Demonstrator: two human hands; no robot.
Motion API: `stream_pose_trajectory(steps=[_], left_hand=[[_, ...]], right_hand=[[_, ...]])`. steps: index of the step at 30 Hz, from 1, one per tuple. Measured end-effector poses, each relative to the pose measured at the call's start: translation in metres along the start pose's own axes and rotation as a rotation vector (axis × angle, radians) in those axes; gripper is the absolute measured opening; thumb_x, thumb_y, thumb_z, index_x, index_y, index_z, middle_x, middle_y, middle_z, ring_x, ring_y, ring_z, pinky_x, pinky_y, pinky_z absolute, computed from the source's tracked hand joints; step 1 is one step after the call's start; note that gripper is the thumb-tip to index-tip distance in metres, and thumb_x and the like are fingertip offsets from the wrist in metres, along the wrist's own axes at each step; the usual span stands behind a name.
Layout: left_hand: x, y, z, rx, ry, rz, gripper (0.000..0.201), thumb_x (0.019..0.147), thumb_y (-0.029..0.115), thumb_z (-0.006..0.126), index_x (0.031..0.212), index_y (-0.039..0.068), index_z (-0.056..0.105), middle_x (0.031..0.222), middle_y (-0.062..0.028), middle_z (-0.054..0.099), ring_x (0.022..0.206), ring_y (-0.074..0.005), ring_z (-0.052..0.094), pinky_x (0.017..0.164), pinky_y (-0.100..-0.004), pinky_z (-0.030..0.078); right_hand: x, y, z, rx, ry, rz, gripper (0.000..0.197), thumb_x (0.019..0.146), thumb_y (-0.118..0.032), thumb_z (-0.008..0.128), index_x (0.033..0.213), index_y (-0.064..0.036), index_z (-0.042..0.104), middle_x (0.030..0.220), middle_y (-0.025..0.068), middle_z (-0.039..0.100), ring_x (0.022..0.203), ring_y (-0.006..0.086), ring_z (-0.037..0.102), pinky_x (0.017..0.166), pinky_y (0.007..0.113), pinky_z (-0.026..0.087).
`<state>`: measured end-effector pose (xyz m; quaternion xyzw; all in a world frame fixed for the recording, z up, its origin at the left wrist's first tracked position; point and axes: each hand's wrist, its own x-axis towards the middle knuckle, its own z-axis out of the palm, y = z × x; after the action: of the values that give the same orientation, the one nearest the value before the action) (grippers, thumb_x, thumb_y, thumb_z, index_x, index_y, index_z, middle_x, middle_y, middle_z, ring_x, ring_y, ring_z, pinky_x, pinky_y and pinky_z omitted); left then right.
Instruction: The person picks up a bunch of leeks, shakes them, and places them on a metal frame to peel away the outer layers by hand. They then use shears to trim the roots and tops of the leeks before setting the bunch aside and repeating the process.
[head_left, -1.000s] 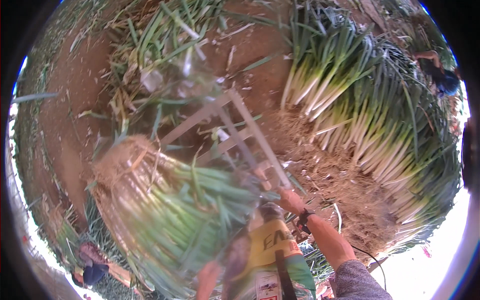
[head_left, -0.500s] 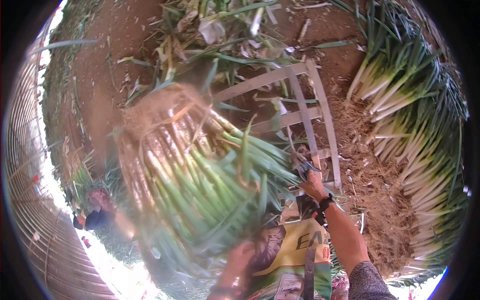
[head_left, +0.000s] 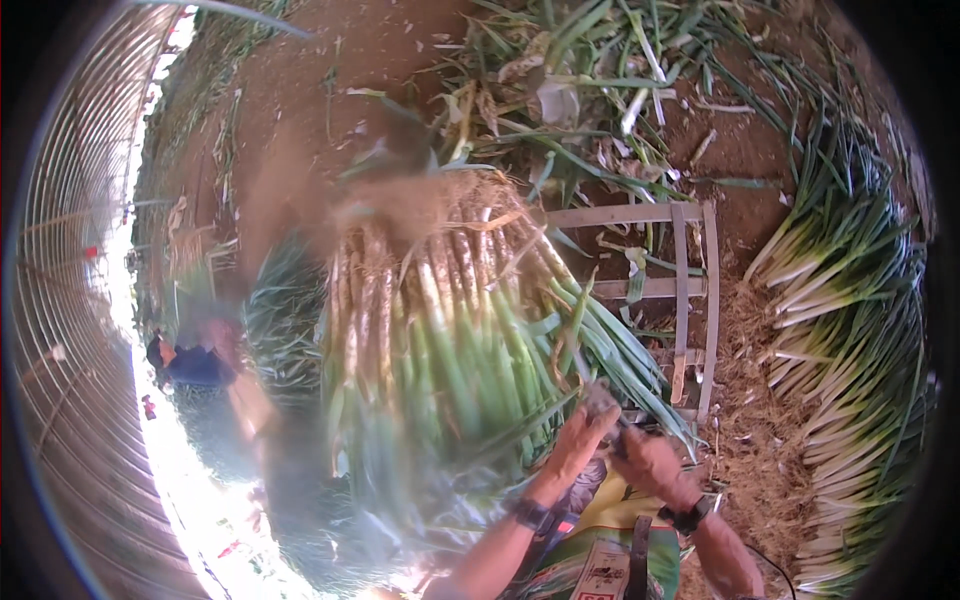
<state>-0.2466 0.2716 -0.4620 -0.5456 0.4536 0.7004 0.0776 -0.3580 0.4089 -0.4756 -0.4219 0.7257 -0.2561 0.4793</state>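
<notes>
A big heap of long green onions (head_left: 440, 290) lies in front of me, brown roots at the far end and green leaves toward me. At its near right edge my left hand (head_left: 580, 430) is closed, with something greyish at its fingertips. Just to the right, my right hand (head_left: 650, 465) is blurred and curled, close beside the left. A small dark object (head_left: 622, 430) shows between the two hands; its kind is too smeared to tell. Leaves of the nearest onions (head_left: 640, 375) run down beside both hands. Each wrist wears a dark band.
A slatted frame (head_left: 709, 300) lies right of the heap. A long row of green onions (head_left: 850, 330) lines the far right. Trimmed leaves (head_left: 590, 90) litter the soil ahead. A yellow and green sack (head_left: 625, 540) covers my lap. Another person (head_left: 200, 362) is at the left.
The view has shifted, so the heap sits farther right and lower. My left hand has come up to my right hand, which earlier held a dark-bladed tool by the frame.
</notes>
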Motion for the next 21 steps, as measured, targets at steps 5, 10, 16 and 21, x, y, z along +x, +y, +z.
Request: stream_pose_trajectory(steps=[5,10,16,21], left_hand=[[0.005,-0.01,-0.014,-0.25,0.207,0.139,0.025,0.096,0.022,0.058,0.109,0.001,0.06,0.09,-0.0024,0.062,0.082,-0.0113,0.055,0.074,-0.0276,0.046],[-0.007,-0.003,-0.039,-0.389,0.161,0.206,0.027,0.094,0.021,0.061,0.114,0.002,0.061,0.095,-0.0006,0.061,0.087,-0.0098,0.054,0.076,-0.0258,0.045],[-0.003,0.02,-0.112,0.351,0.476,0.232,0.052,0.094,0.032,0.064,0.132,0.0,0.051,0.12,-0.0147,0.059,0.103,-0.0223,0.06,0.085,-0.039,0.052],[0.038,0.031,-0.187,0.888,0.84,0.358,0.052,0.088,0.03,0.069,0.125,-0.003,0.052,0.115,-0.0227,0.057,0.107,-0.0349,0.056,0.093,-0.0457,0.046]], right_hand=[[-0.004,-0.068,-0.009,-0.19,-0.018,-0.016,0.044,0.081,-0.032,0.074,0.104,-0.0009,0.053,0.096,0.0221,0.065,0.087,0.0394,0.066,0.066,0.047,0.053],[0.005,-0.081,-0.012,-0.203,0.037,-0.158,0.088,0.079,-0.042,0.077,0.14,0.0059,0.037,0.126,0.0259,0.05,0.117,0.0449,0.049,0.097,0.049,0.044],[0.021,-0.095,-0.012,-0.101,-0.075,0.004,0.09,0.075,-0.038,0.08,0.142,0.0048,0.038,0.119,0.0267,0.054,0.109,0.0437,0.054,0.093,0.048,0.047],[0.039,-0.124,-0.019,-0.046,-0.089,-0.099,0.084,0.074,-0.036,0.08,0.137,0.0052,0.042,0.108,0.0227,0.057,0.095,0.0414,0.058,0.081,0.047,0.051]])
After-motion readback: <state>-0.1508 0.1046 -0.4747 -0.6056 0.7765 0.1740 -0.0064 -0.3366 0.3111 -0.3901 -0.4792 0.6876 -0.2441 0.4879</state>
